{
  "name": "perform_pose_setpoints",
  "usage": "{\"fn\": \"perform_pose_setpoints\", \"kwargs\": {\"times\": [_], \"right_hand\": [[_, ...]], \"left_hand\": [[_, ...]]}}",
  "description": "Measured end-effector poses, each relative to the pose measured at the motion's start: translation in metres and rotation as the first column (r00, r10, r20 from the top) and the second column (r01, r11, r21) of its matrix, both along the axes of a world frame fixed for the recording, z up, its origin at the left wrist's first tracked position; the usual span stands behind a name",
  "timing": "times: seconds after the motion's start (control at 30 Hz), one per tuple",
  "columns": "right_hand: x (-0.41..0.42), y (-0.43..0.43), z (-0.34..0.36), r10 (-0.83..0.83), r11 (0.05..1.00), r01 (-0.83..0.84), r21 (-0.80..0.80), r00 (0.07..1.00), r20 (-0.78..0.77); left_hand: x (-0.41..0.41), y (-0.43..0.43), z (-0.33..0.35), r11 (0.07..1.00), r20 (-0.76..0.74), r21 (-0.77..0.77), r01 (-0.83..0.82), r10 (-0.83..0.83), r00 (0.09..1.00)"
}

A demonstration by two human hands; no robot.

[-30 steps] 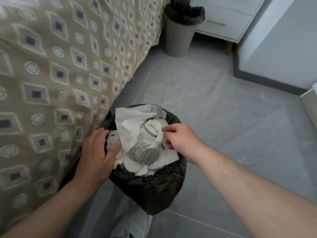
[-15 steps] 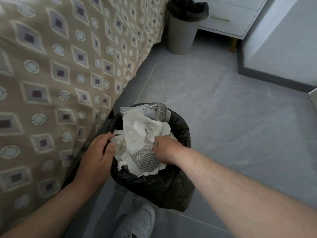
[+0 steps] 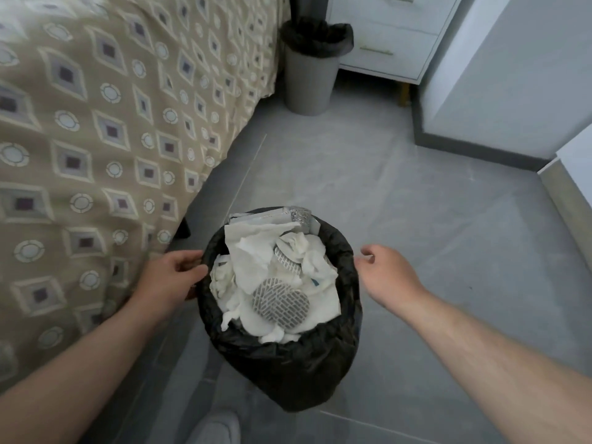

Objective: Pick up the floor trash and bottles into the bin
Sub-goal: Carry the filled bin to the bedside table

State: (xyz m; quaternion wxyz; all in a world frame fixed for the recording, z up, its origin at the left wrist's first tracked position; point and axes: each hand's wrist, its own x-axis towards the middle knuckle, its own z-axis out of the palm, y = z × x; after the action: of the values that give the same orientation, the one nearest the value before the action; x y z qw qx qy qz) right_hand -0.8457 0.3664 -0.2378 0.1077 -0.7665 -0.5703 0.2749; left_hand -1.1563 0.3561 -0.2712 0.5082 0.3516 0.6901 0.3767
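The bin (image 3: 290,373), lined in black plastic, stands on the grey floor (image 3: 416,203) just beside the hanging edge of a patterned bed cover (image 3: 96,139), and it sits between the person's two hands. The left hand (image 3: 166,277) is at the bin's left rim. Its thumb lies along the edge of the plastic and its fingers curl over just above, so it holds the rim on that side. The right hand (image 3: 387,270) is at the opposite side, level with the right rim and very near it. Its fingers hang loosely curled and hold nothing, and whether the fingertips touch the plastic cannot be told. The trash (image 3: 253,251) fills the bin to the top. It is mostly crumpled white paper piled above the rim, with a round patterned pad (image 3: 280,307) lying flat on the near side and a smaller one (image 3: 288,261) partly tucked under paper further back. A silver packet (image 3: 301,216) pokes up at the far rim. All of it lies inside the rim, between the hands, and neither hand is on it. A pale shoe (image 3: 217,427) shows at the bottom edge, just in front of the bin. Well apart, at the far end of the bed, a second bin (image 3: 309,81) stands next to a white cabinet (image 3: 384,36).
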Motion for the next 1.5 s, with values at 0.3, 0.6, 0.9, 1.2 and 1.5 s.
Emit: {"fn": "perform_pose_setpoints", "kwargs": {"times": [0.3, 0.6, 0.9, 1.2, 1.5], "right_hand": [[0.038, 0.031, -0.034, -0.278, 0.929, 0.355, 0.110, 0.860, -0.427], [0.091, 0.039, 0.123, -0.459, 0.824, 0.560, 0.085, 0.749, -0.478], [0.129, 0.013, 0.381, -0.500, 0.789, 0.614, 0.030, 0.668, -0.551], [0.157, -0.039, 0.622, -0.575, 0.681, 0.728, -0.075, 0.469, -0.670], [0.159, -0.123, 0.776, -0.585, 0.549, 0.836, -0.011, 0.375, -0.719]], "left_hand": [[0.058, 0.048, 0.006, 0.999, 0.145, -0.045, 0.005, 0.002, 0.989], [0.136, 0.086, 0.170, 0.995, 0.200, -0.051, -0.083, 0.092, 0.975], [0.173, 0.080, 0.421, 0.992, 0.264, -0.107, -0.065, 0.091, 0.960], [0.211, 0.055, 0.652, 1.000, 0.320, -0.027, 0.006, 0.003, 0.947], [0.240, 0.020, 0.791, 0.976, 0.403, 0.075, 0.205, -0.217, 0.889]]}}
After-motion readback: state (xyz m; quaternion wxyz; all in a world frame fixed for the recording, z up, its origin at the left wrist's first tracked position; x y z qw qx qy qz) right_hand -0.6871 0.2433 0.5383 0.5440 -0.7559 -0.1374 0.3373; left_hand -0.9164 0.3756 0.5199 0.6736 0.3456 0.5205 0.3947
